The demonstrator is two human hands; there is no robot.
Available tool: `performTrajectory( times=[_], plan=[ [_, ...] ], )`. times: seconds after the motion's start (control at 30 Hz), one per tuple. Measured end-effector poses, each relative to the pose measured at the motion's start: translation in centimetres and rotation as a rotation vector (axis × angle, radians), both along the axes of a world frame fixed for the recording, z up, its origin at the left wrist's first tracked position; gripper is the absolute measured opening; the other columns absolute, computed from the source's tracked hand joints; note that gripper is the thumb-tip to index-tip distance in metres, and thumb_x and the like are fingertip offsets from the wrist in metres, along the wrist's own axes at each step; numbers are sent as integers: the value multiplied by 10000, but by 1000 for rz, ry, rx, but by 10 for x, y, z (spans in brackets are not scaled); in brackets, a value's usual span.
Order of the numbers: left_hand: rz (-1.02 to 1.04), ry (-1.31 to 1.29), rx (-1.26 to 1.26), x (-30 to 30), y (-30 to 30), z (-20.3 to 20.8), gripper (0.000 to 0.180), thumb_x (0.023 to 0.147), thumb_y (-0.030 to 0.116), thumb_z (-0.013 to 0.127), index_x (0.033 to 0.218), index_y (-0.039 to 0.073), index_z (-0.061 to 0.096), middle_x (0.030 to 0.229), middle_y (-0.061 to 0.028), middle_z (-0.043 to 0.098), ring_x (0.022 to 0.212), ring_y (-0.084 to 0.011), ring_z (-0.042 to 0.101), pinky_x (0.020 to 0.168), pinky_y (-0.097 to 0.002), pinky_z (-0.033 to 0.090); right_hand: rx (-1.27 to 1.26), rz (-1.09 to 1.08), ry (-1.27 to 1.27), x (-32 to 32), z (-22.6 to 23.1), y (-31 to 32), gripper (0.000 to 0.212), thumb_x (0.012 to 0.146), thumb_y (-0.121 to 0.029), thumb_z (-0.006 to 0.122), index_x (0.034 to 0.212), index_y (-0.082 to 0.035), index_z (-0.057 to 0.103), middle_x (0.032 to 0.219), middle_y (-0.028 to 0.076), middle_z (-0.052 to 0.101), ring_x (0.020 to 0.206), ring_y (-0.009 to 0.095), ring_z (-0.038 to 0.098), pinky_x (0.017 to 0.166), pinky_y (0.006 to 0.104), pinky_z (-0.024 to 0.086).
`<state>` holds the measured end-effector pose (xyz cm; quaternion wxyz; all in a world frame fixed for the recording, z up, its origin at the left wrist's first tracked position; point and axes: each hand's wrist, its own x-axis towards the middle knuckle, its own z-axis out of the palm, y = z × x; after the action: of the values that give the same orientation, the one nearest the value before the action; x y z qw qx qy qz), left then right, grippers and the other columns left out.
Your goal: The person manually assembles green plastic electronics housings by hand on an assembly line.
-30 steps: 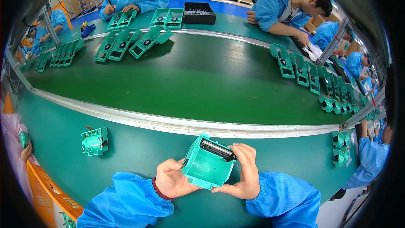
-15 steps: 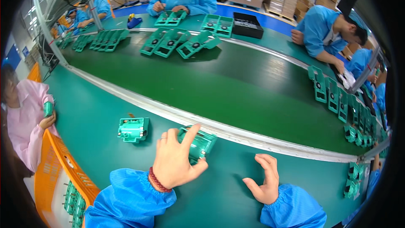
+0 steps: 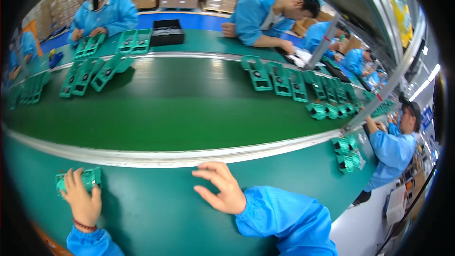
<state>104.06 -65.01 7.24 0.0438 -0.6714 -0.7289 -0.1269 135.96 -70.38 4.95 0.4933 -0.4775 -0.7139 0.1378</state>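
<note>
At the near left of the table, my left hand point(image 3: 81, 199) lies over a green plastic housing point(image 3: 94, 177). Its fingers reach across the top and the thumb is at the near side. The fingers cover much of the green part, so I cannot tell whether a second housing sits beside it. A red braided band circles that wrist. My right hand point(image 3: 222, 190) hovers over the green tabletop point(image 3: 161, 204), fingers half bent and apart, holding nothing. Its blue sleeve comes in from the lower right.
Beyond a pale rail point(image 3: 142, 157) runs a dark green belt point(image 3: 180, 118). Green frames point(image 3: 81, 77) stand along its far side, with others point(image 3: 280, 79) at the right. Small green housings point(image 3: 345, 154) cluster at the table's right end. Co-workers in blue, including one person point(image 3: 391, 144), surround the line.
The view has swung to the right. My left hand has shifted left along the table with the housing, near where another housing stood. My right hand stays free and open.
</note>
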Motion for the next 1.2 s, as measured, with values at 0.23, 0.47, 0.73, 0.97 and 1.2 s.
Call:
performTrajectory(
  times=[0.23, 0.47, 0.73, 0.97, 1.2],
  plan=[
    [67, -31, -60, -27, 3, -7, 533, 700, 114, 509, 1201, 50, 342, 1279, -190, 309, 1197, -372, 284, 916, -628, 159, 252, -832, 191, 184, -2, 40, 219, 706, -56, 620, 919, -62, 573, 939, 89, 536, 866, 230, 514, 718, 309, 419],
    [-255, -248, 366, 11, -14, 36, 625, 656, 66, 607, 1237, 45, 379, 1271, -160, 358, 1192, -368, 308, 967, -422, 275, -156, -1612, -415, 376, -52, -7, 436, 689, -123, 632, 1104, -105, 499, 1155, 98, 450, 1013, 319, 438, 819, 413, 396],
    [-845, -302, 161, 103, -26, 41, 444, 683, 8, 602, 1114, 12, 493, 1119, -181, 473, 1088, -363, 409, 937, -415, 307, -343, -1529, -849, 400, -50, -15, 237, 685, -139, 622, 920, -140, 589, 1086, 43, 480, 1043, 268, 414, 802, 414, 369],
    [-1136, -555, -24, 152, -16, -5, 378, 645, -24, 622, 1014, 1, 544, 1018, -128, 518, 1015, -288, 487, 855, -385, 408, 35, -1171, -912, 307, -21, 9, 126, 656, -115, 630, 759, -82, 566, 849, 83, 500, 870, 282, 452, 691, 413, 348],
    [-680, -1724, -635, 182, -27, -27, 845, 725, 2, 634, 1355, 103, 79, 1167, -174, 377, 993, -277, 510, 808, -375, 463, 239, -297, -749, 62, 7, -6, 170, 618, -88, 530, 787, -74, 519, 735, 54, 475, 781, 235, 478, 662, 399, 342]
  ],
)
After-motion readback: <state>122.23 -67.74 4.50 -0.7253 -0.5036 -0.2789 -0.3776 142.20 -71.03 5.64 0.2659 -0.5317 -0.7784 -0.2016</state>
